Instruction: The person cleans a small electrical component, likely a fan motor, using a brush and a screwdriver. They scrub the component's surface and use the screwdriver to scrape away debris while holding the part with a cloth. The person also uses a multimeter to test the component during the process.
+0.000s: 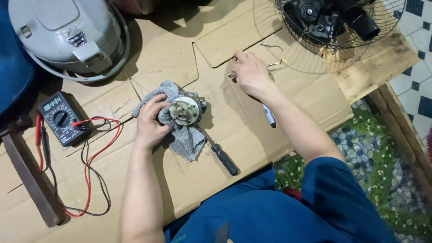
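Left hand [150, 121] clamped on grey rag [182, 135] around motor [186, 109], right hand [252, 74] pinching small screw [232, 74]

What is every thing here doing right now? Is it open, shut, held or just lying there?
Left hand: grips the grey rag around the motor.
Right hand: fingers down on a small metal part on the cardboard.
Motor: on its side, wrapped in the rag.
Screwdriver: lying flat, untouched.
Multimeter: lying face up, leads plugged in.
Rice cooker: lid shut.
Fan guard: lying flat.
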